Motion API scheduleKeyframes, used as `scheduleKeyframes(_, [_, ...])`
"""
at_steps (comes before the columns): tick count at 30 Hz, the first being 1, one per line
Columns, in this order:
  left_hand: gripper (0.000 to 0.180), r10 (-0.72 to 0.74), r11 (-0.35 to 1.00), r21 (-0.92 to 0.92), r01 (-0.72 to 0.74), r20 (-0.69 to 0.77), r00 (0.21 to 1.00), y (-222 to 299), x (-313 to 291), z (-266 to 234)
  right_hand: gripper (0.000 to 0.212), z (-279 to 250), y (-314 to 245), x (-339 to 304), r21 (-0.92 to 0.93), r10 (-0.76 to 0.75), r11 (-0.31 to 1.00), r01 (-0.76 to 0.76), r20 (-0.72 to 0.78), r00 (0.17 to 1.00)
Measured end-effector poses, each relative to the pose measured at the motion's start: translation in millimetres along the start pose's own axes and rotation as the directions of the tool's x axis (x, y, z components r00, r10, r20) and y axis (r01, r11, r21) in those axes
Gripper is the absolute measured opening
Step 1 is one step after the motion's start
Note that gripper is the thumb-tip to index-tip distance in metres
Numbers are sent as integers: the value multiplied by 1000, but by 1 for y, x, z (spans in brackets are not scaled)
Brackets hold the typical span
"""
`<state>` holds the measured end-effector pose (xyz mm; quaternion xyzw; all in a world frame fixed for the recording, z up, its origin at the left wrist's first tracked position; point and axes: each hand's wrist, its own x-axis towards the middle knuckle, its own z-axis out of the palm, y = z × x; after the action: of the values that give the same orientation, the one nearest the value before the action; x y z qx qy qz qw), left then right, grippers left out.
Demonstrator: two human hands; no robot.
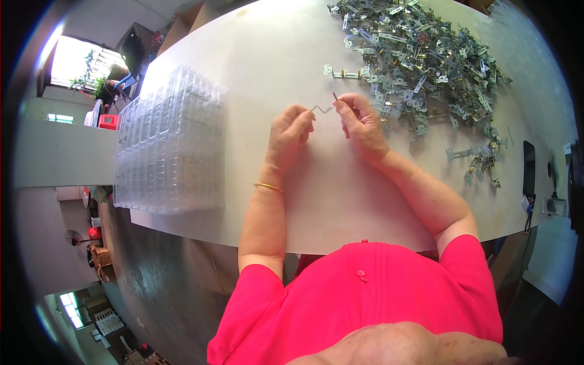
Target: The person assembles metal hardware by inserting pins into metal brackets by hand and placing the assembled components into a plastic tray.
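Observation:
My left hand [288,132] is closed in a pinch on one end of a thin bent metal wire [322,109] with a zigzag shape. The wire's other end runs to the fingertips of my right hand [364,126], which are also pinched together. A short, dark rod end [334,96] sticks up from the right fingers; whether it belongs to the wire I cannot tell. Both hands are held over the pale table [340,201]. Just beyond the right hand lies a small metal bracket assembly [345,74] with brass-coloured parts, apart from the fingers.
A large heap of small metal bracket parts [420,61] covers the far right. Several more brackets [480,161] lie nearer, beside a thin loose rod [510,136]. Stacked clear plastic trays [170,146] stand on the left. A dark flat object [529,167] sits at the right edge.

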<state>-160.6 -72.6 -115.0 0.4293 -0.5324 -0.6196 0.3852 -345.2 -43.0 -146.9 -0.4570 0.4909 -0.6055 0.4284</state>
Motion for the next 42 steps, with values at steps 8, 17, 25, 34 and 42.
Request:
scheduleKeyframes(8, [19, 33, 969, -246, -31, 5, 999, -6, 7, -14, 13, 3, -15, -6, -52, 121, 992, -114, 175, 977])
scheduleKeyframes(17, [17, 70, 984, -161, -71, -13, 997, -4, 5, -10, 14, 3, -7, -4, -101, 37, 995, -21, 167, 985])
scheduleKeyframes(25, [13, 94, 995, -24, -93, 3, 996, -4, 2, -15, 16, 2, -21, -5, -100, 186, 981, -167, 224, 957])
scheduleKeyframes(34, [14, 67, 997, 40, -70, 85, 994, -5, 2, -17, 21, -5, -14, 5, 117, 250, 941, -316, 387, 887])
scheduleKeyframes(42, [13, 63, 995, 64, -73, 136, 989, -3, 1, -17, 15, -8, -20, 11, 210, 324, 868, -450, 448, 833])
